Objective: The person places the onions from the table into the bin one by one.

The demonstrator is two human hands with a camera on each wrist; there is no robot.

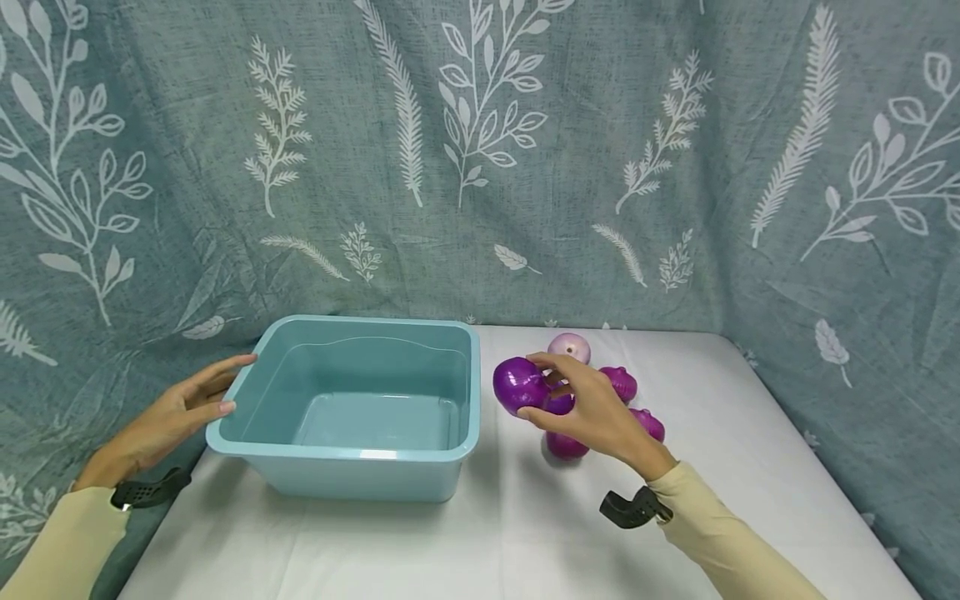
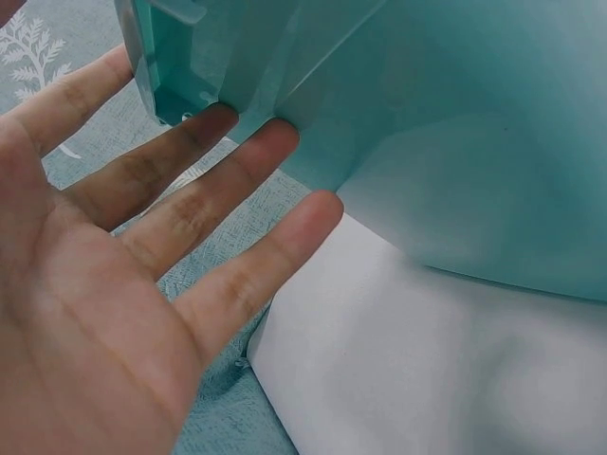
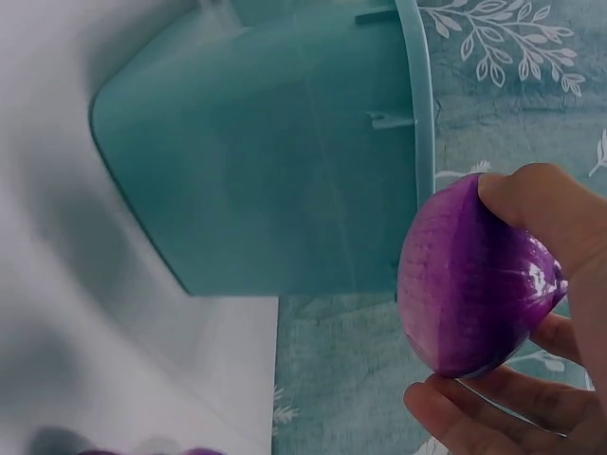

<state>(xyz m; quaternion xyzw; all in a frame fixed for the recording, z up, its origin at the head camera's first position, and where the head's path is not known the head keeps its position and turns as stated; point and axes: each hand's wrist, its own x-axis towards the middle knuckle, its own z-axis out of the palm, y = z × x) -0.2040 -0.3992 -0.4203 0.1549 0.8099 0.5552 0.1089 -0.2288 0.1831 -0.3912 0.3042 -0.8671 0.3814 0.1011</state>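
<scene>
In the head view my right hand (image 1: 592,408) holds a shiny purple onion (image 1: 520,386) between thumb and fingertips, to the right of a light blue plastic tub (image 1: 367,456). The right wrist view shows the thumb on one side of this onion (image 3: 465,284) and the fingers on the other. My left hand (image 1: 176,412) touches the tub's left rim. Its fingers reach out nearly straight against the outer wall in the left wrist view, where the palm (image 2: 76,322) faces the camera. The tub's inside shows nothing in it.
More onions lie on the white table right of the tub: a pale one (image 1: 570,345) at the back, magenta ones (image 1: 621,383) beside it, and another (image 1: 566,447) in front, some partly behind my right hand. A patterned green-blue cloth (image 1: 480,250) hangs behind the table.
</scene>
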